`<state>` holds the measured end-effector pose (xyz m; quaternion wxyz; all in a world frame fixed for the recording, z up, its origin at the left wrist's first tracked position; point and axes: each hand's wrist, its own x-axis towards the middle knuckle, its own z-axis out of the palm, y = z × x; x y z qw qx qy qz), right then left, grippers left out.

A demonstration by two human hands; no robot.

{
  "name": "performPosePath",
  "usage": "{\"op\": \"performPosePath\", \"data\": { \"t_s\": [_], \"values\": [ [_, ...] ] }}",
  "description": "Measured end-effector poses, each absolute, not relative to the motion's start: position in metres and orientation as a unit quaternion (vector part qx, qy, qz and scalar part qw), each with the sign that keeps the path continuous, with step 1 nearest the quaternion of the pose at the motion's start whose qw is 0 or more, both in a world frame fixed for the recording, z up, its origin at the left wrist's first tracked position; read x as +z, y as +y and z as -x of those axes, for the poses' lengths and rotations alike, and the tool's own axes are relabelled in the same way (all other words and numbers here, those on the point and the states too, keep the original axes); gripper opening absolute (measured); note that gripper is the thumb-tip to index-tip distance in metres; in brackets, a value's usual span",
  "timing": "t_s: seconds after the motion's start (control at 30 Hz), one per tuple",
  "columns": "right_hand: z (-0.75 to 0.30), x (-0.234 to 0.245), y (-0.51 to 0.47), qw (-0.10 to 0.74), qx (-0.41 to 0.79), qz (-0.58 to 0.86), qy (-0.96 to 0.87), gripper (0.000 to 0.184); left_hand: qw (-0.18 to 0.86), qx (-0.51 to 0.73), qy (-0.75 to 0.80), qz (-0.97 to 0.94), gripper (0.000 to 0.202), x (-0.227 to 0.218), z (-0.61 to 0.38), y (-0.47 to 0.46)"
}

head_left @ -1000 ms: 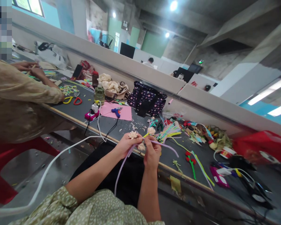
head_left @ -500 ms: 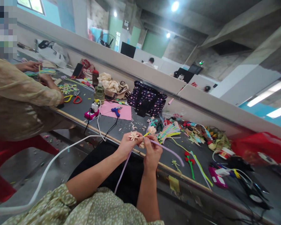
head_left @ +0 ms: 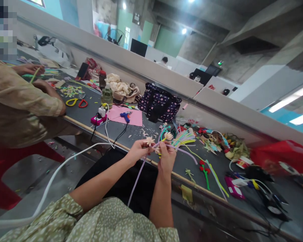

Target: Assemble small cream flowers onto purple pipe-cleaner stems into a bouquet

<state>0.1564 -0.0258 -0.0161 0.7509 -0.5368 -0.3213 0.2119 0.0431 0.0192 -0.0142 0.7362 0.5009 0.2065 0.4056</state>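
Observation:
My left hand [head_left: 138,150] is closed, thumb and fingers pinching the stem of a cream pipe-cleaner flower [head_left: 149,140] at the table's front edge. My right hand [head_left: 167,158] is closed beside it, pinching a light purple pipe cleaner [head_left: 185,152] where it crosses the flower stems. One end of this pipe cleaner points right over the table; a purple length also hangs below my left hand toward my lap. A second cream flower [head_left: 168,135] on a yellow stem stands up above my right fingers. The exact crossing between my fingertips is partly hidden.
Ahead lies a bundle of coloured pipe cleaners [head_left: 185,137]. A blue glue gun [head_left: 125,117] rests on a pink sheet [head_left: 136,120], near a patterned bag [head_left: 159,102]. A white cable [head_left: 65,161] runs past my left side. A co-worker's sleeve [head_left: 22,90] is at far left.
Both hands, with the flowers, have shifted slightly right and up in view. The purple pipe cleaner's right end sits higher. At left, the co-worker's hands have moved a little.

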Motion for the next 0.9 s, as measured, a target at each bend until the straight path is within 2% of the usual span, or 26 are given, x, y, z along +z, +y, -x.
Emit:
{"op": "performPosePath", "data": {
  "t_s": [0.23,0.4,0.57,0.8,0.9],
  "values": [
    [-0.167,-0.013,-0.020,0.755,0.234,0.520,-0.322,0.028,0.800,0.329,0.177,-0.469,0.026,-0.022,-0.032,0.027],
    [-0.167,-0.014,-0.019,0.753,0.216,0.530,-0.325,0.029,0.802,0.312,0.160,-0.484,0.036,-0.023,-0.027,0.030],
    [-0.167,-0.012,-0.020,0.755,0.239,0.515,-0.327,0.026,0.809,0.264,0.153,-0.502,0.036,-0.023,-0.019,0.030],
    [-0.154,-0.009,-0.028,0.743,0.240,0.522,-0.344,0.024,0.836,0.303,0.144,-0.434,0.041,-0.020,-0.028,0.028],
    [-0.149,-0.013,-0.030,0.742,0.235,0.515,-0.360,0.023,0.844,0.334,0.161,-0.387,0.035,-0.014,-0.038,0.025]
  ]
}}
